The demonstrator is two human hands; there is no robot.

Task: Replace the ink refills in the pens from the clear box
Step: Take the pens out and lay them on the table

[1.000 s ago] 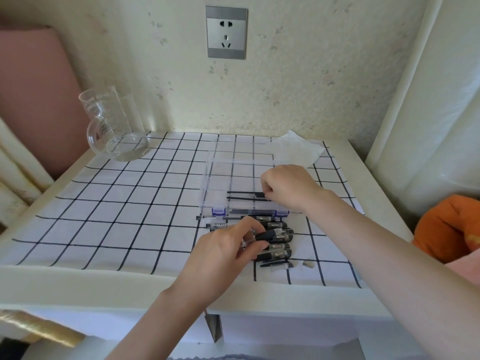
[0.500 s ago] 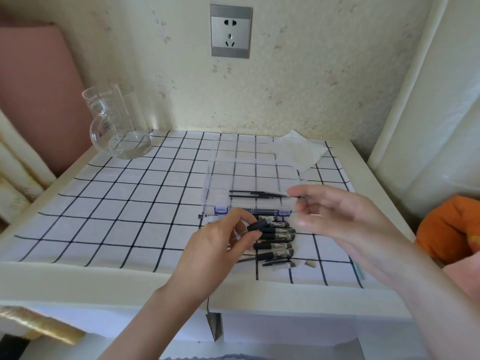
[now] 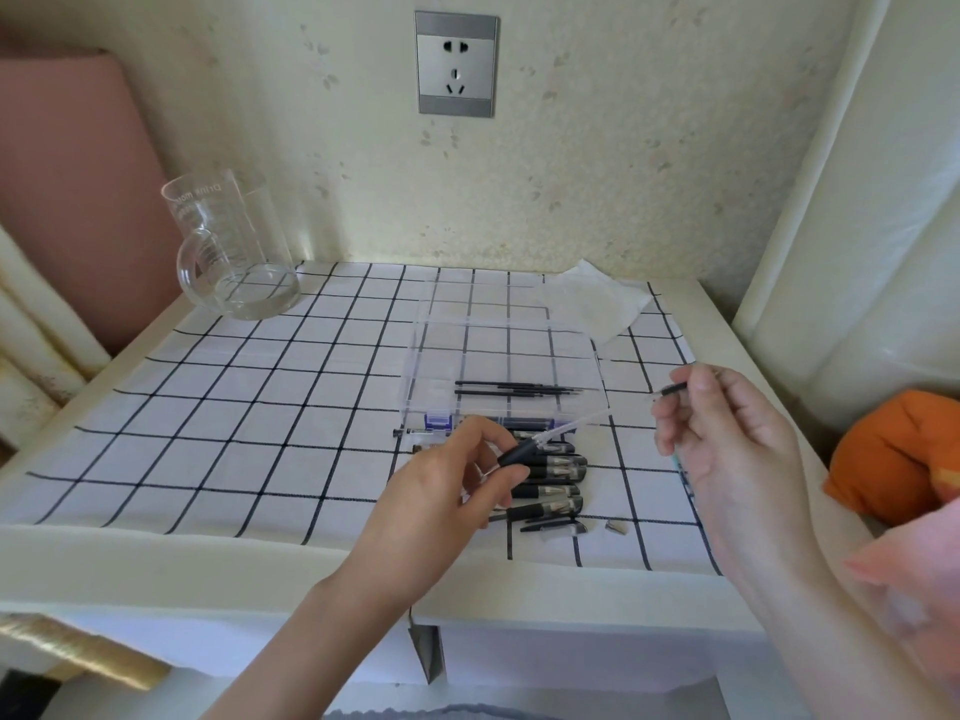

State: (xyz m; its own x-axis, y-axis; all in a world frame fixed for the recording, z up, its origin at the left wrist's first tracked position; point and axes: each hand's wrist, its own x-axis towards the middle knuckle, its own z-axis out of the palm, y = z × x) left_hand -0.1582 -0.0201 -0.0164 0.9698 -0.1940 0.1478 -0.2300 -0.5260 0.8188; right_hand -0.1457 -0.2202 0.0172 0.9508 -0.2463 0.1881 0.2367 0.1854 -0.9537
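Left hand [image 3: 447, 485] is gripping a black-gripped clear plastic pen [image 3: 519, 452] | right hand [image 3: 727, 444] is pinching a thin black refill [image 3: 675, 391] | clear plastic box [image 3: 504, 330] is lying just beyond.

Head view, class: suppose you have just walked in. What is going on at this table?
A person is changing pen refills. The left hand has a pen in its grip, lifted above the row of pens lying on the checked cloth. The right hand pinches a thin black refill, held apart from the pen and not yet inserted. More refills lie in the clear box behind the row.
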